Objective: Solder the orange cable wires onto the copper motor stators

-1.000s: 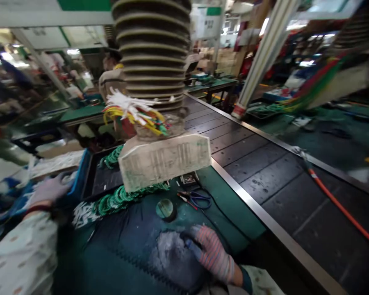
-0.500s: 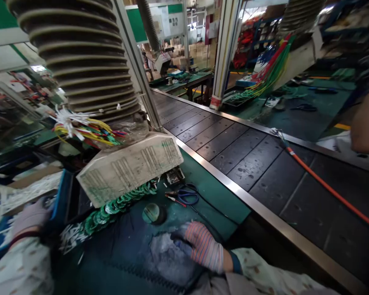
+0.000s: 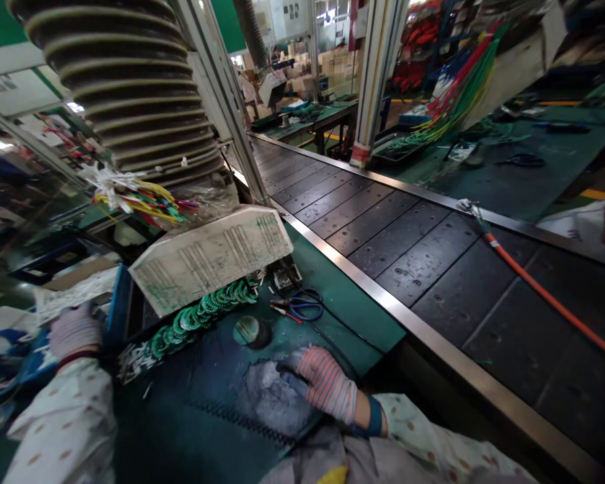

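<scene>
The gloved left hand (image 3: pixel 74 333) is seen at the rim of a blue plastic crate (image 3: pixel 117 306), its fingers curled, though whether anything is gripped cannot be told. The striped-gloved right hand (image 3: pixel 323 384) is pressed down on a worn dark mat (image 3: pixel 267 403), fingers lying close together, nothing held. Just ahead, a round green-topped disc (image 3: pixel 247 331) and blue-handled scissors (image 3: pixel 305 306) are laid out on the green table (image 3: pixel 353 316). A string of green rings (image 3: pixel 199 321) is stretched near the crate, beneath a pale block (image 3: pixel 209 259) hanging at the foot of a ribbed insulator column (image 3: pixel 121 87), with coloured wires (image 3: pixel 141 203) bundled beside it. To the right, an orange cable (image 3: pixel 549 289) is draped across a steel-edged conveyor (image 3: pixel 383 232).
</scene>
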